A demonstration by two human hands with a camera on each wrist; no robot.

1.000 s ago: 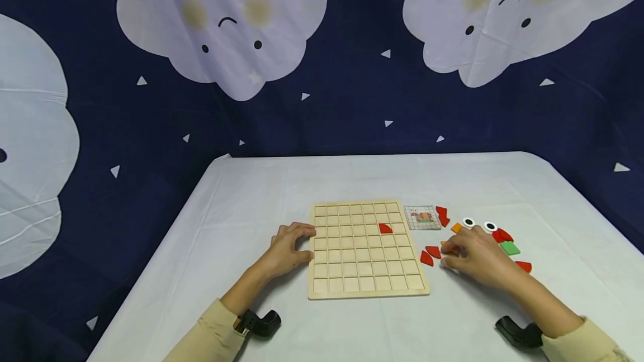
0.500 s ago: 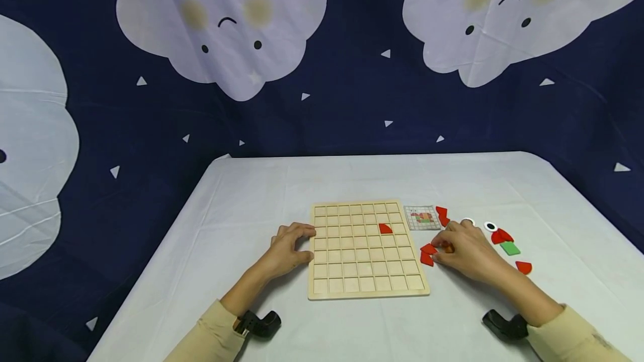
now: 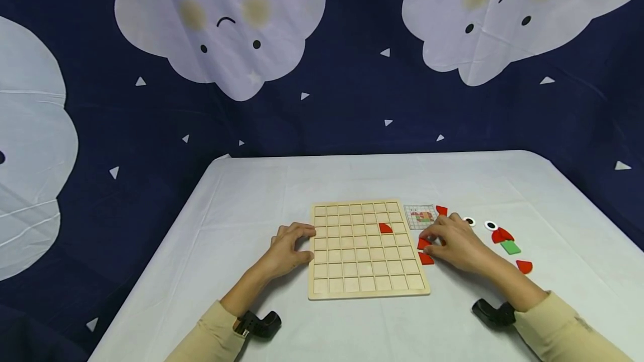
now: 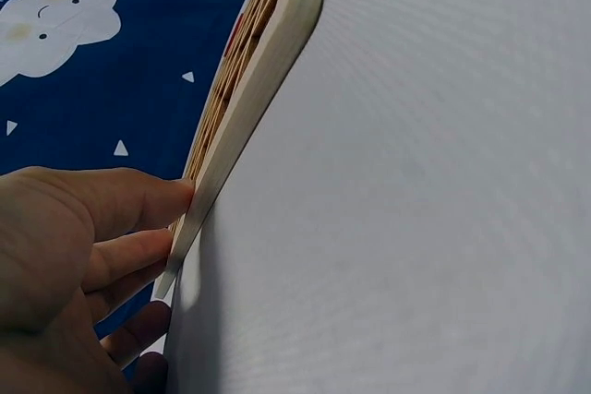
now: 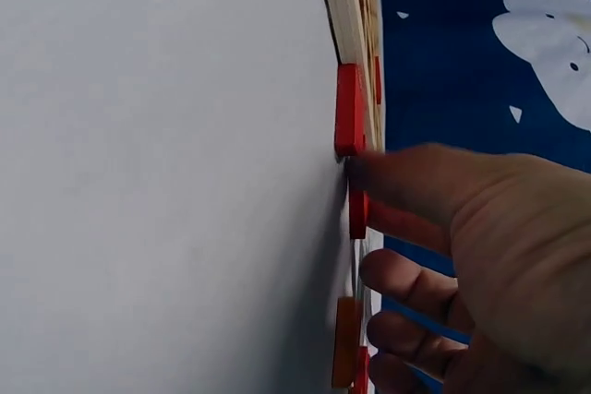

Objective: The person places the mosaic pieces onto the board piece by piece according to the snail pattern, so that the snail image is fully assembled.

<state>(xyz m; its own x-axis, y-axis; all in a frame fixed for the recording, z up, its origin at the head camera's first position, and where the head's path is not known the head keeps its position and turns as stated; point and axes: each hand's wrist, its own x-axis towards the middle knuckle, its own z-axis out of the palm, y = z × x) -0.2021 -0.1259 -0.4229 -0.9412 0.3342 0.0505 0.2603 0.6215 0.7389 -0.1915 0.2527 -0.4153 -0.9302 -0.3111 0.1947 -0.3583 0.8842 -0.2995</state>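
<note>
In the head view the wooden grid board (image 3: 367, 250) lies flat with one red piece (image 3: 385, 228) in a cell. My left hand (image 3: 284, 251) touches its left edge, thumb and fingers spread; the left wrist view has the hand (image 4: 83, 251) at the board's side (image 4: 249, 108). Beside the right edge, my right hand (image 3: 460, 246) pinches a red piece (image 3: 424, 244) between thumb and index finger. Another red piece (image 3: 426, 258) is just nearer. In the right wrist view the hand (image 5: 489, 228) partly covers the pinched red piece (image 5: 357, 214); an orange piece (image 5: 346, 343) lies by the other fingers.
A picture card (image 3: 421, 217) lies right of the board, a red piece (image 3: 441, 210) beside it. Farther right are two eye pieces (image 3: 469, 221), (image 3: 491, 226), red pieces (image 3: 502, 235), a green piece (image 3: 510, 247) and a lone red piece (image 3: 524, 266).
My right hand has moved left, toward the board. The red piece at its fingertips has shifted and turned, and the nearer red piece has turned slightly. The left hand has stayed at the board's edge.
</note>
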